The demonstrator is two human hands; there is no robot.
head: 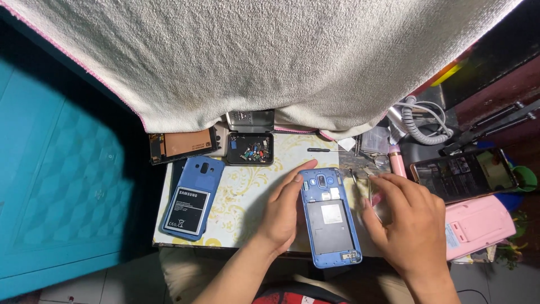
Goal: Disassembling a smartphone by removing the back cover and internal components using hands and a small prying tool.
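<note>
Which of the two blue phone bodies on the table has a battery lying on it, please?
The blue phone back at the table's left edge carries the battery. The blue phone frame between the left hand and right hand has none.

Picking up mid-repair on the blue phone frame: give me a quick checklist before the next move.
1. Blue frame steadied by left hand: ok.
2. Right hand holding tweezers beside the frame: ok.
3. Whether the tweezers hold a part: cannot tell.
4. Battery bay in the frame empty: ok.
5. Parts tray open at the table's back: ok.
6. Battery lying on the back cover, apart from the hands: ok.
</note>
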